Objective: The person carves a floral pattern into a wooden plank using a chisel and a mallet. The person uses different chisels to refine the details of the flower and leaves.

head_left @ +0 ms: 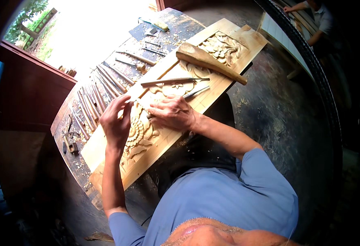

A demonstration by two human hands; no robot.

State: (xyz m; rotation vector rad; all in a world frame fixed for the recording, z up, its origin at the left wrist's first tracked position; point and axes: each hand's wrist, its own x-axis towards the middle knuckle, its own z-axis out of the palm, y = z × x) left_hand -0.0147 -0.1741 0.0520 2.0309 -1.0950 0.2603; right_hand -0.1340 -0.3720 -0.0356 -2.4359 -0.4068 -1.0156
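Observation:
A long pale wooden board (147,160) with flower and leaf relief lies slanted across the workbench. Over its near-left carved flower (135,130), my left hand (116,117) is raised, fingers bent and loosely apart, with nothing visible in them. My right hand (173,112) is curled low over the middle of the board, around a chisel (197,92); the grey end sticks out past the knuckles, and the hand covers its middle. Just beyond lies a second, dark slim chisel (173,81) across the carving. A wooden mallet (210,62) rests across the board farther along.
Many chisels (106,82) lie in a row along the bench's left side, among wood shavings. A brush (160,25) sits at the far end, and a small tool block (72,147) at the near left. Another person (321,24) works at the upper right beside a pale panel (284,43).

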